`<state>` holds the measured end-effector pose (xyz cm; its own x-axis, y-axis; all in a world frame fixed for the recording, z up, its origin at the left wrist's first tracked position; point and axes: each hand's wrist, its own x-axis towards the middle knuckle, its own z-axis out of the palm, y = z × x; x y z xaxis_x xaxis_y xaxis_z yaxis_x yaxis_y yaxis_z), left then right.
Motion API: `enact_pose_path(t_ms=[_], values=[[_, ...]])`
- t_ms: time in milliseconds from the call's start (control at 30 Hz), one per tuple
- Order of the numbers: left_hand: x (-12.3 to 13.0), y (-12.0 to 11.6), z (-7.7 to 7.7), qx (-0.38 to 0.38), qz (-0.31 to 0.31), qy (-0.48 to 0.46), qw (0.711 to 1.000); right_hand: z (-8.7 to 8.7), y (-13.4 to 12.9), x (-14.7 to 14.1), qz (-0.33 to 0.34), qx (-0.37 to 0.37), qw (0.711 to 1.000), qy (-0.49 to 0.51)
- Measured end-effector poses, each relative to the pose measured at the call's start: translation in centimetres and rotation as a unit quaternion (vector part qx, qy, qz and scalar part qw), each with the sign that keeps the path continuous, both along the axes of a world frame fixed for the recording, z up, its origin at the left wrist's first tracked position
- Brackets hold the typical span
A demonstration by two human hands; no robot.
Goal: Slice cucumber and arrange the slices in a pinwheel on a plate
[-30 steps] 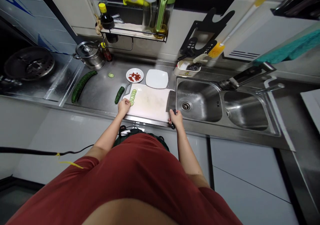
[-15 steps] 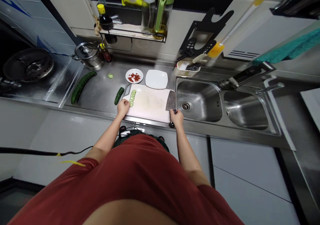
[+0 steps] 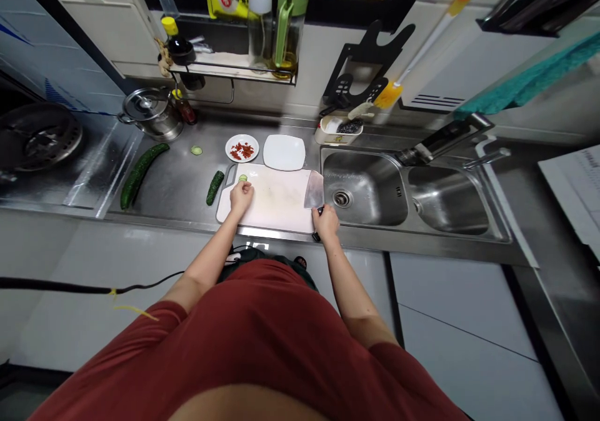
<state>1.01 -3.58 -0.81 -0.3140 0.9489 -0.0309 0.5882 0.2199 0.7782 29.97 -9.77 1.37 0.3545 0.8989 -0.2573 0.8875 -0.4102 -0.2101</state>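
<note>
My left hand [image 3: 241,197] is over the left part of the white cutting board [image 3: 276,212], its fingers curled together. A pale green cucumber slice [image 3: 242,178] shows just beyond the fingertips; the hand covers the spot where the rest of the row lay, and what its fingers hold is hidden. In my right hand [image 3: 327,221] is the dark handle of a cleaver [image 3: 315,190], whose wide blade lies flat at the board's right end. A cut piece of cucumber [image 3: 215,188] rests on the counter left of the board.
Behind the board are a plate of chopped red pieces [image 3: 242,148] and a white square plate [image 3: 284,152]. A long cucumber [image 3: 143,174], a cucumber end [image 3: 195,150] and a steel pot [image 3: 152,113] stand left. The double sink [image 3: 365,187] adjoins on the right.
My left hand has moved from the board's left edge onto the row of cucumber slices, covering most of it. My right hand still grips the cleaver. The view has shifted slightly.
</note>
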Motion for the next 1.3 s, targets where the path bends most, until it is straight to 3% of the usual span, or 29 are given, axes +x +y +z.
enact_pose_path(t_ms=[267,400,533,733,867,1000,1300], values=[[2.8,5.1,-1.0,-0.056,-0.004,-0.047,0.997,-0.6,-0.2,-0.1,0.008,-0.008,1.0,-0.025],[3.4,7.3,-1.2,-0.078,-0.002,-0.045,0.996,0.0,0.4,0.0,0.009,0.016,0.999,-0.033],[3.7,9.0,-1.0,-0.099,-0.011,-0.026,0.995,1.0,3.8,-0.1,0.046,0.083,0.995,0.004],[4.0,10.6,-0.5,-0.121,-0.02,-0.026,0.992,0.6,12.3,-1.5,0.052,0.083,0.987,0.126],[4.2,11.2,-0.4,-0.13,-0.019,-0.05,0.99,-0.4,16.3,-2.7,-0.008,0.023,0.965,0.261],[4.3,11.7,-0.5,-0.133,-0.03,-0.046,0.99,-1.3,17.9,-3.8,-0.072,-0.028,0.926,0.369],[4.6,12.2,-0.3,-0.162,-0.031,-0.021,0.986,-1.7,18.3,-5.4,-0.137,-0.014,0.906,0.401]])
